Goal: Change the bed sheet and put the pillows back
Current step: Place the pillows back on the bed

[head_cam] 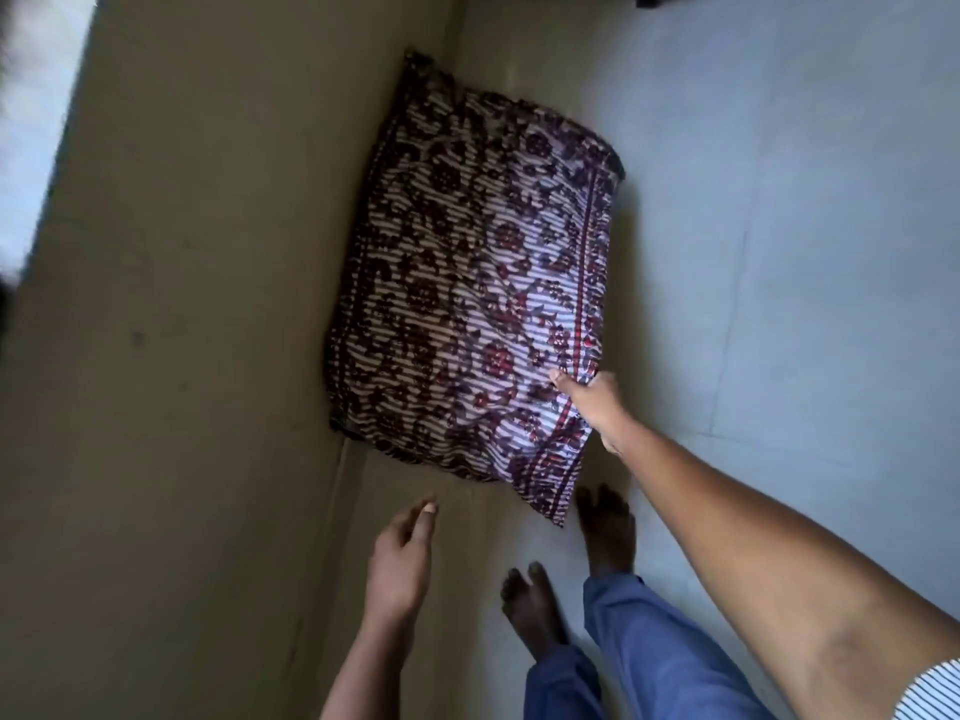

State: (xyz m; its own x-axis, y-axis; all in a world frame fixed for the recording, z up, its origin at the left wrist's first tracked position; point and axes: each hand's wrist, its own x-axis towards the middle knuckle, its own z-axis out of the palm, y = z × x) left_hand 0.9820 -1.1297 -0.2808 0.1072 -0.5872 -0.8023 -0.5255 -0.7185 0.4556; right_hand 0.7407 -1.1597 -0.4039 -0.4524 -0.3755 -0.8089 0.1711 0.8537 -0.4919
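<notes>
Head view, looking down past my striped sleeve [930, 693] and blue trousers [649, 662] to my bare feet [608, 532] on the pale floor [779, 252]. Beside them my left hand [400, 558] hangs in the air close to the tan wall [182, 304], fingers loose and slightly spread, holding nothing. A little further out, my right hand [597, 402] pinches the near right edge of the pillow [467, 283]: the thumb lies on the patterned face and the other fingers are tucked behind the cloth (I cannot see them). The pillow sits on the floor where it meets the wall, its left side against the wall and its maroon-and-white flowered face turned up toward me. Its long axis runs along the foot of the wall, pointing away from me, with the loose open end of the cover hanging nearest my feet and the far end up by the wall's base.
</notes>
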